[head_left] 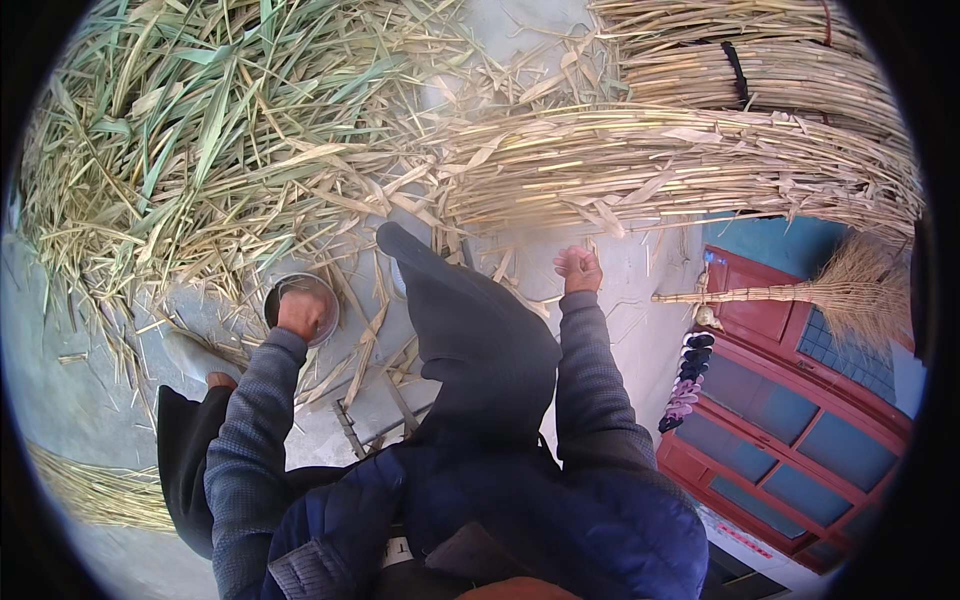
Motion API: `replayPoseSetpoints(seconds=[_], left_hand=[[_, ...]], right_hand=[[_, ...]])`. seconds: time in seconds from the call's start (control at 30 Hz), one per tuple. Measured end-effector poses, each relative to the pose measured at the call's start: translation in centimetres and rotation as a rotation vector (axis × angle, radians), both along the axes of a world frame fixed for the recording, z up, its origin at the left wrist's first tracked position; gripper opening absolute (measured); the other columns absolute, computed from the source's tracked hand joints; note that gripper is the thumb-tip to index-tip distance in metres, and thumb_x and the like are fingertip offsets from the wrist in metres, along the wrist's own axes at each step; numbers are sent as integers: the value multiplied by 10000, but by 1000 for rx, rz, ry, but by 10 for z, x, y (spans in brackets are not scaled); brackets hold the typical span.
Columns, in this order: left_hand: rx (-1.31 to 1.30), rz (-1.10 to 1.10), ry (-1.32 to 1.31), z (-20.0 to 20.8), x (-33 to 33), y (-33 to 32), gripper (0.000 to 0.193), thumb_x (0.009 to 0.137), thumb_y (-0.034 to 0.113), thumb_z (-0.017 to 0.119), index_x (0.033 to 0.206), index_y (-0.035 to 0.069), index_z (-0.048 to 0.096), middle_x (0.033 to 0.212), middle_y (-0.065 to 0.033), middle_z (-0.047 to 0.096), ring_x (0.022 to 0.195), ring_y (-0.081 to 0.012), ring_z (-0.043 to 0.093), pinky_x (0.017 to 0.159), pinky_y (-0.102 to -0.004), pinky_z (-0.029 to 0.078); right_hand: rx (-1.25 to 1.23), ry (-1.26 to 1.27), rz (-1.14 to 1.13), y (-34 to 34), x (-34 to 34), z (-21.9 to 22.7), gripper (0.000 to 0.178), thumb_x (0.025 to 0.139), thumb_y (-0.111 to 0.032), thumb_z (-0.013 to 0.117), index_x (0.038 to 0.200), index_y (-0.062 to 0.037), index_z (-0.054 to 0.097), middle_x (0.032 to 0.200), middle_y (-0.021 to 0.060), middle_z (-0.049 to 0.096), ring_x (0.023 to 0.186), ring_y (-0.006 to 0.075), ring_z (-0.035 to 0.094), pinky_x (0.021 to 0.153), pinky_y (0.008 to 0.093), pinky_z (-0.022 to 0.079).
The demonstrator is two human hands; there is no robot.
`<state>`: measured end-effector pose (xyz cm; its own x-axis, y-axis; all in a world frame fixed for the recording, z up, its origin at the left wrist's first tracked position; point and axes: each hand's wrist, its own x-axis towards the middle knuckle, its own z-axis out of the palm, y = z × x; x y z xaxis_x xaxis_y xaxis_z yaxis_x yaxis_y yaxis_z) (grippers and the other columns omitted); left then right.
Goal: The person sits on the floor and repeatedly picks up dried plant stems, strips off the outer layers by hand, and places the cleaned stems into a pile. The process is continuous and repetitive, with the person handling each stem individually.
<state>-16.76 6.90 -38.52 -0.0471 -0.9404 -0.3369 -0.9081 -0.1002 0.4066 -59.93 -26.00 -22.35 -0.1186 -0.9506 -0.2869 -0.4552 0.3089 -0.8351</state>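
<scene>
My left hand [298, 314] reaches into a round bowl [334, 318] with a pale rim and dark inside. Its fingers are curled, and whatever they hold is hidden. Out in front on the right, my right hand [578, 270] hangs above the floor with its fingers bent inward; I cannot make out anything in them. Close by that hand lies a long bundle of dry reed stalks [680, 170]. Past the bowl spreads a heap of loose green and tan leaves and stalks [220, 130].
Tied stalk bundles [790, 75] are stacked at the far right. A straw broom [850, 295] and a rack of shoes [685, 385] are beside red-framed doors [760, 430]. A bar-like frame [350, 430] lies between my legs. More straw [100, 490] lies at the near left.
</scene>
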Motion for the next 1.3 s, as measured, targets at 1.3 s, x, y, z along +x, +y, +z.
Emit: replayPoseSetpoints(seconds=[1.3], left_hand=[[-341, 289, -53, 163, 51, -77, 289, 882, 348, 658, 805, 74, 605, 695, -152, 640, 668, -355, 640, 584, -474, 482]], right_hand=[[-1179, 1131, 1184, -126, 242, 164, 243, 836, -63, 571, 1027, -140, 700, 886, 38, 655, 942, 222, 636, 1075, 462, 379]])
